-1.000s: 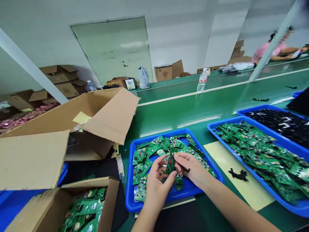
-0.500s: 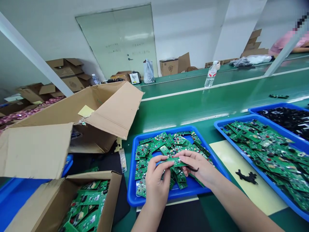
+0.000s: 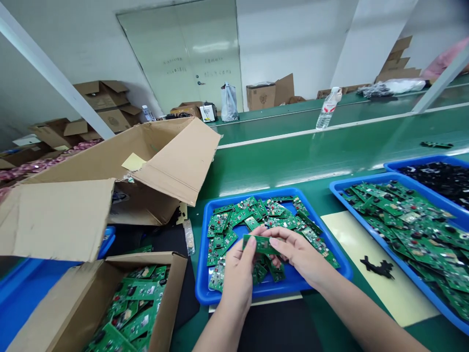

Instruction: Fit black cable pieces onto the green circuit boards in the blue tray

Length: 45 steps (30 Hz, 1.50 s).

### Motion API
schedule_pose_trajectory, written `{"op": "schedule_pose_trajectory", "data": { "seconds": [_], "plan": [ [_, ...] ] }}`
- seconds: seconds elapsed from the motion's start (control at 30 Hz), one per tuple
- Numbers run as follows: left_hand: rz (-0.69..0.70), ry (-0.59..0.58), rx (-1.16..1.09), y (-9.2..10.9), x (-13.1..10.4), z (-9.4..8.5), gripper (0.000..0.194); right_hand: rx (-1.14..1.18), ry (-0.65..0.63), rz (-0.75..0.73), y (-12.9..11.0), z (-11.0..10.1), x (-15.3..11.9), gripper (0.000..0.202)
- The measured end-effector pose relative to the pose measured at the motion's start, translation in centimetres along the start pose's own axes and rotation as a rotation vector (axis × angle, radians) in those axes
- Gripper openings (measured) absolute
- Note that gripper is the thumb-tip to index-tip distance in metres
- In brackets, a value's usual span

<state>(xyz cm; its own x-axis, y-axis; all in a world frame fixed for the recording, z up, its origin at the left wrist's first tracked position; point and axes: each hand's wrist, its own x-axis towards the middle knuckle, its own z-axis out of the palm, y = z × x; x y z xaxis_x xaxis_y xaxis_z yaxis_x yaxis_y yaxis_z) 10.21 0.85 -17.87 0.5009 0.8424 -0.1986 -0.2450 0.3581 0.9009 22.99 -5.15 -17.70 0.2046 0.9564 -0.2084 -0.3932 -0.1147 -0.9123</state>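
between my fingertips, over the blue tray (image 3: 202,254), is a green board (image 3: 262,244): my left hand (image 3: 236,274) is clamped on one end, my right hand (image 3: 304,254) pinches the other. i judge this a handling step; the next move calls for light, steady edge pressure. loose boards (image 3: 220,222) lie below, black pieces (image 3: 379,268) off right on a pale yellow sheet (image 3: 399,303).

Green circuit boards (image 3: 414,220); blue tray (image 3: 201,259); yellow paper (image 3: 388,293); brown cardboard box (image 3: 179,161).

Behind the green workbench (image 3: 264,161), a pale wall (image 3: 289,44) holds a closed, light-green door (image 3: 183,54).
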Motion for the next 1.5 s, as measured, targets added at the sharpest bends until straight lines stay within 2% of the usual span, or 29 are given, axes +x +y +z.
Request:
{"op": "schedule_pose_trajectory", "data": {
  "seconds": [0.13, 0.2, 0.3, 0.4, 0.53, 0.67, 1.03, 1.17, 1.27, 1.37, 1.5],
  "plan": [
    [0.077, 0.177, -0.117, 1.8, 0.1, -0.2, 0.032, -0.146, 0.046, -0.145, 0.2, -0.2, -0.1, 0.046],
    [0.087, 0.207, -0.123, 2.1, 0.1, -0.2, 0.029, -0.215, 0.111, -0.259, 0.5, -0.2, -0.3, 0.041],
    [0.033, 0.138, -0.032, 1.6, 0.1, -0.1, 0.029, -0.331, 0.151, -0.446, 1.1, -0.4, -0.6, 0.031],
    [-0.050, 0.032, 0.100, 0.7, 0.0, 0.0, 0.034, -0.459, 0.124, -0.630, 1.4, -0.5, -0.9, 0.024],
    [-0.083, -0.042, 0.241, 0.1, 0.1, -0.1, 0.039, -0.678, 0.102, -0.837, 1.0, -0.2, -1.1, 0.029],
    [-0.062, -0.078, 0.292, 0.2, 0.0, -0.3, 0.037, -0.790, 0.104, -0.972, 0.7, 0.3, -1.1, 0.037],
    [-0.073, -0.138, 0.295, 0.7, -0.2, -0.1, 0.033, -1.035, 0.178, -1.116, 1.0, -0.9, -0.1, 0.060],
    [-0.077, -0.132, 0.260, 0.8, -0.3, -0.2, 0.031, -1.130, 0.170, -1.080, 1.2, -1.0, 0.1, 0.065],
    [-0.085, -0.168, 0.210, 1.0, -0.6, 0.0, 0.029, -1.227, 0.255, -0.994, 1.2, -1.5, 0.5, 0.057],
    [-0.065, -0.135, 0.168, 1.4, -1.0, 0.4, 0.027, -1.156, 0.315, -0.952, 1.0, -2.1, 0.8, 0.040],
    [-0.019, -0.013, 0.119, 1.4, -1.0, 0.7, 0.026, -0.927, 0.224, -0.902, 0.9, -1.5, 0.4, 0.017]
  ]
}}
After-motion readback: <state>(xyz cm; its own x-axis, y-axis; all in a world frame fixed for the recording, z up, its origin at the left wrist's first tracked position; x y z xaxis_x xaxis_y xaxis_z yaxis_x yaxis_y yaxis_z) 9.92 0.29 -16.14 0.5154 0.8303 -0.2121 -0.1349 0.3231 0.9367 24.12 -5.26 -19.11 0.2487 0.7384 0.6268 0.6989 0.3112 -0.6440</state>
